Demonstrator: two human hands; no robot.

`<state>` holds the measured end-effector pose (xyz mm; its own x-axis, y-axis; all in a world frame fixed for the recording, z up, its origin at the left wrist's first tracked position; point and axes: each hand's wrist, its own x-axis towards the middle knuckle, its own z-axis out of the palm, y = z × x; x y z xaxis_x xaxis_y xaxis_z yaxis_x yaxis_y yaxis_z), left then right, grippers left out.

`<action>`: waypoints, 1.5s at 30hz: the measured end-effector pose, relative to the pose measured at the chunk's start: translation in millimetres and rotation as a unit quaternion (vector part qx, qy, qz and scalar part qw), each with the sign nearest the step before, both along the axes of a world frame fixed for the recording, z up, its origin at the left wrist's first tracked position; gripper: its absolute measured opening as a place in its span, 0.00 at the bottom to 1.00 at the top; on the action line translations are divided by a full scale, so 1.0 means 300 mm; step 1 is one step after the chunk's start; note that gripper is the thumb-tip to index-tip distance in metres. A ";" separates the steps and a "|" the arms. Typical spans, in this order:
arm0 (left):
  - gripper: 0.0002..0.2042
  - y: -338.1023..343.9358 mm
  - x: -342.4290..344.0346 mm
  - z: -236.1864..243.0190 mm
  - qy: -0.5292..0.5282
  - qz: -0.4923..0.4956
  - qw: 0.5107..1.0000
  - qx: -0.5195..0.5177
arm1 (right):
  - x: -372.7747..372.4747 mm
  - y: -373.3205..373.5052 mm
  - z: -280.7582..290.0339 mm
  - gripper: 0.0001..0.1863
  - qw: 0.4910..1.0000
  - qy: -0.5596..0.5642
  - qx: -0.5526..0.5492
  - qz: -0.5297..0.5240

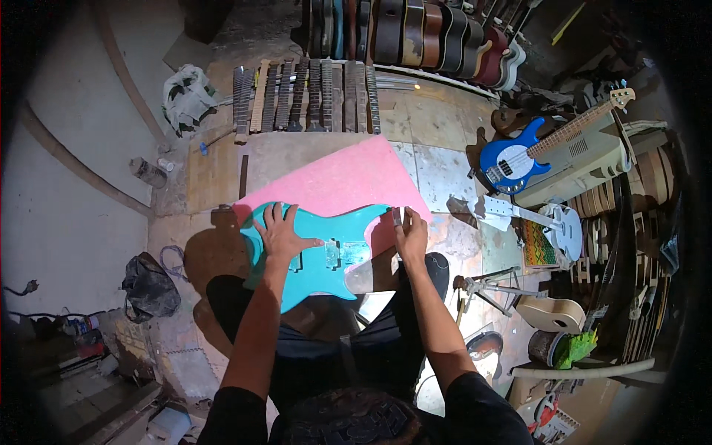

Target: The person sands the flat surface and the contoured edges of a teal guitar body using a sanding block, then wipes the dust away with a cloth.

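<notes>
A teal electric guitar body (322, 278) with cut cavities lies on a pink sheet (348, 170), over my crossed legs. My left hand (280, 233) rests on the body's left part, fingers spread across its surface and thumb out to the right. My right hand (412, 236) pinches a small grey-and-white piece (397, 215) at the tip of the body's upper right horn; I cannot make out what it is.
Fretted necks (304, 96) lie in a row ahead, before many standing guitar bodies (415, 33). A blue bass (512, 163), a white guitar (565, 231) and a metal stand (489, 285) are at right. A black bag (148, 289) is at left.
</notes>
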<state>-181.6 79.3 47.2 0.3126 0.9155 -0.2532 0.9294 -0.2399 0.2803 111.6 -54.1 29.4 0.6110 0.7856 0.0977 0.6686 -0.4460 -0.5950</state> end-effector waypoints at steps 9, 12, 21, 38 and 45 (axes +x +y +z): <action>0.67 -0.045 0.011 -0.072 0.015 0.035 0.999 -0.014 | -0.106 0.121 -0.015 0.29 0.996 -0.075 -0.034 0.039; 0.69 -0.042 0.012 -0.073 0.017 0.030 0.999 -0.028 | -0.239 0.086 -0.017 0.30 0.991 -0.051 -0.046 0.117; 0.77 -0.017 0.006 -0.046 0.038 -0.010 0.995 -0.091 | -0.090 0.125 -0.014 0.27 0.996 -0.083 -0.026 0.020; 0.80 -0.009 -0.007 -0.047 0.021 -0.011 0.995 -0.100 | -0.332 0.072 -0.026 0.22 0.984 -0.115 -0.022 0.131; 0.81 -0.006 -0.001 -0.032 0.031 -0.014 0.993 -0.111 | -0.080 0.153 0.053 0.23 0.992 -0.113 0.007 0.049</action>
<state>-181.8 77.6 37.5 0.3143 0.8264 -0.4672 0.9406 -0.2047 0.2708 87.6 -8.3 45.1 0.4930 0.8378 0.2346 0.8252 -0.3648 -0.4313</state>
